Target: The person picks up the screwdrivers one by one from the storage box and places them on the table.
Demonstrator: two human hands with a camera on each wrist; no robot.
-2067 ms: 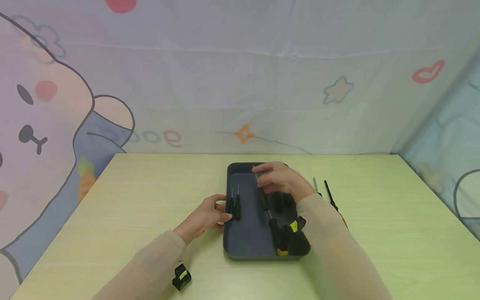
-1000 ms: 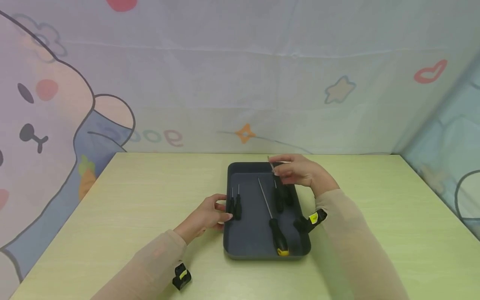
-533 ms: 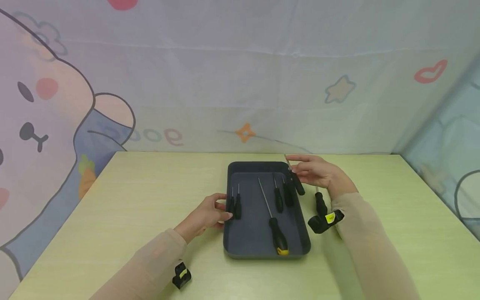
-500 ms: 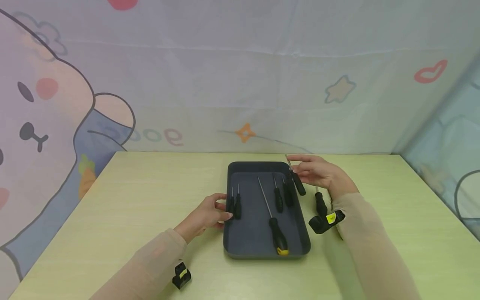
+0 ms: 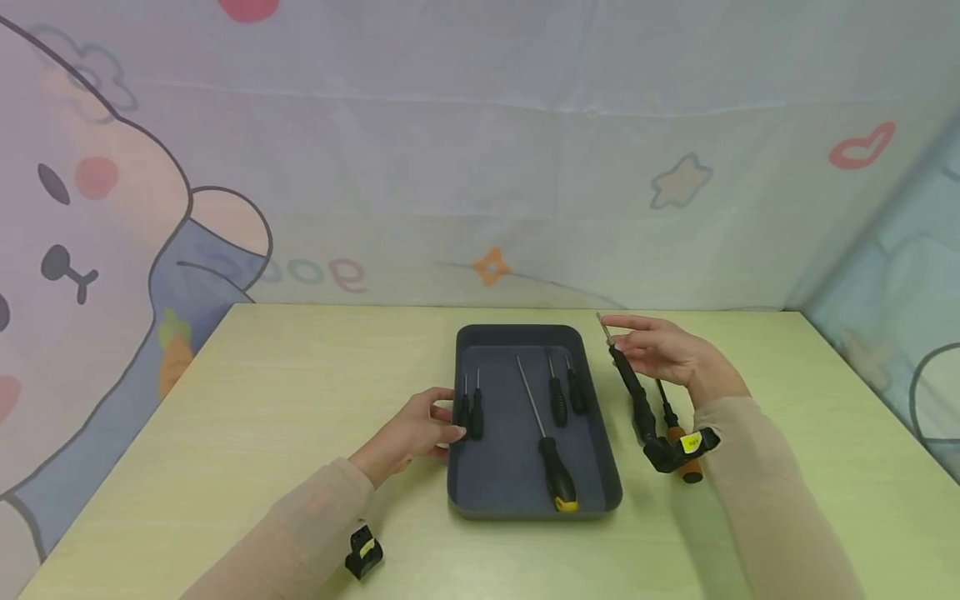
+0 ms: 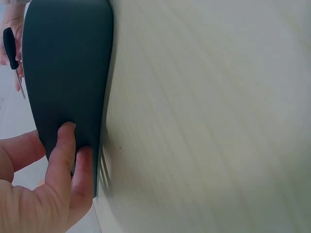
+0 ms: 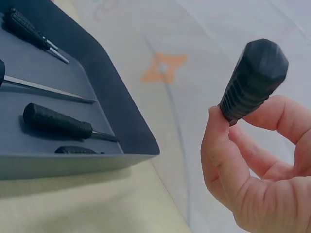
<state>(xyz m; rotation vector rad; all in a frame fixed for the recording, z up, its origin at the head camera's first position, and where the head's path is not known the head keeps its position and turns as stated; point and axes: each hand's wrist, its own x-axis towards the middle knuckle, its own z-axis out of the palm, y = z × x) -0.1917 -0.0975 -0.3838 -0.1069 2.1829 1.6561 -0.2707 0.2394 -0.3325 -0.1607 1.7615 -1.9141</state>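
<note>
Pinching a black screwdriver [image 7: 255, 77], my right hand [image 5: 660, 354] holds it at two o'clock of the grey tray [image 5: 495, 487]; my left hand [image 5: 416, 427] pinches the tray at nine. At ten, the curtain [image 5: 450, 158] shows letters [image 5: 346, 275] "o" and "g". The yellow label [image 5: 691, 442] I cannot read.

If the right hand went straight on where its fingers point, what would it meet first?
Probably the far right corner of the tray. Depth is unclear, though; the right hand looks raised and might pass over the rim.
</note>
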